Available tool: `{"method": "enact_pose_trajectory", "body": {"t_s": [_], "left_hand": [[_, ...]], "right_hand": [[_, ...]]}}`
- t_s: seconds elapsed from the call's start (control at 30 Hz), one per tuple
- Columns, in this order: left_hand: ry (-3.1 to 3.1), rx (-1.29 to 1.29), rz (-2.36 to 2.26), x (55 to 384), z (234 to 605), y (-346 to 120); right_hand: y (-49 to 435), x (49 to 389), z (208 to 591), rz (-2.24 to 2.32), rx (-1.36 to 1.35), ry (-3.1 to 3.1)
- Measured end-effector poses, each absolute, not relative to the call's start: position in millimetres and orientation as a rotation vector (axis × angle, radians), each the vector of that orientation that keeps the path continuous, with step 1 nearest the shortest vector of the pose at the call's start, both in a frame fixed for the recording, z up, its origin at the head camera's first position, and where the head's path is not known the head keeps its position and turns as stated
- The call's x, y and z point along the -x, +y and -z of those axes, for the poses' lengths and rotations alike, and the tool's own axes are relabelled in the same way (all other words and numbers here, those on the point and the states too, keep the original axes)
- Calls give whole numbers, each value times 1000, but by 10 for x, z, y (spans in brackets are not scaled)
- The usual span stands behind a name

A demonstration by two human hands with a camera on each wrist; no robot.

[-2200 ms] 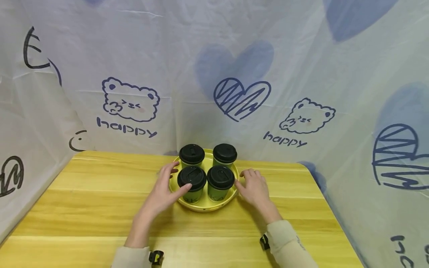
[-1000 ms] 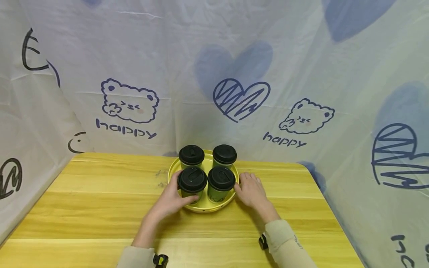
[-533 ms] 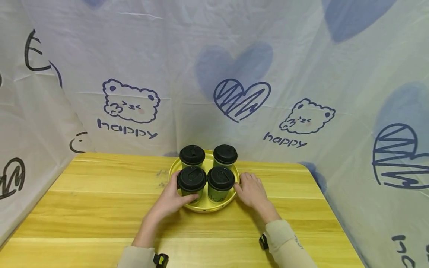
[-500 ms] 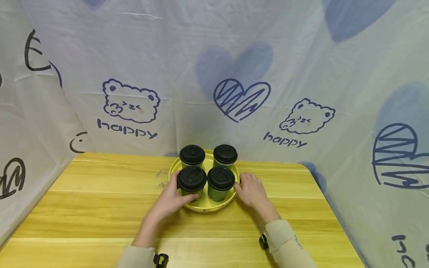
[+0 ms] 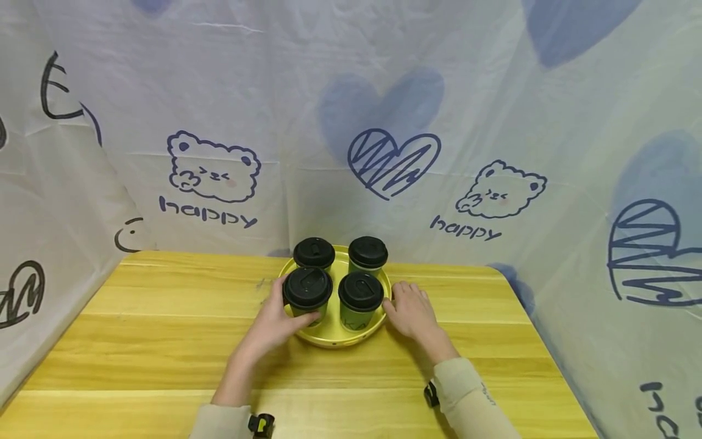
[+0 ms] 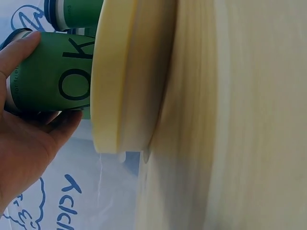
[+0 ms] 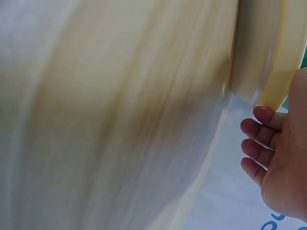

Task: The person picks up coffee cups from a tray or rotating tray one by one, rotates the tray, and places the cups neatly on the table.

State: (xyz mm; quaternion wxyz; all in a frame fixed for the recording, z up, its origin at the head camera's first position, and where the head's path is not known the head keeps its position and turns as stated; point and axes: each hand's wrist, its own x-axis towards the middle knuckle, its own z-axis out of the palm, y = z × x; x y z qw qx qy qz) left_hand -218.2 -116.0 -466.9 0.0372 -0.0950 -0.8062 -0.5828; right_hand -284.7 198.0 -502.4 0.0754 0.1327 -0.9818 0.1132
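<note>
My left hand (image 5: 274, 320) holds the front-left green paper coffee cup (image 6: 53, 72), thumb on its near side and fingers round the far side. The cup's black lid (image 5: 308, 288) faces up, and its base is hidden behind the tray wall in the left wrist view. At the right side of the round yellow tray (image 5: 334, 343), my right hand (image 5: 414, 312) grips the rim, with a fingertip against the outer wall in the right wrist view. Three other lidded cups stand on the tray: front-right (image 5: 361, 292), back-left (image 5: 314, 253) and back-right (image 5: 368, 252).
The tray stands near the back edge of a wood-grain table (image 5: 340, 396). Behind it hangs a pale cloth (image 5: 307, 91) with blue hearts and bear drawings, which also runs down both sides.
My left hand closed round the front-left cup, then shifted it slightly left and toward the back; it now looks a little raised. The right hand closed in on the tray rim and stayed there.
</note>
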Motion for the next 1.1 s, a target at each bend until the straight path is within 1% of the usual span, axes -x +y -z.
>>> {"method": "enact_pose_trajectory", "body": {"t_s": [0.23, 0.8, 1.1], "left_hand": [[-2417, 321, 1772, 2169, 4639, -1213], [-2385, 266, 1798, 2070, 4517, -1358], [-2396, 250, 1738, 2044, 4438, -1439]], "right_hand": [[1967, 2843, 5017, -334, -407, -2933], [1987, 2839, 5032, -337, -415, -2945], [1985, 2852, 5041, -333, -424, -2935]]}}
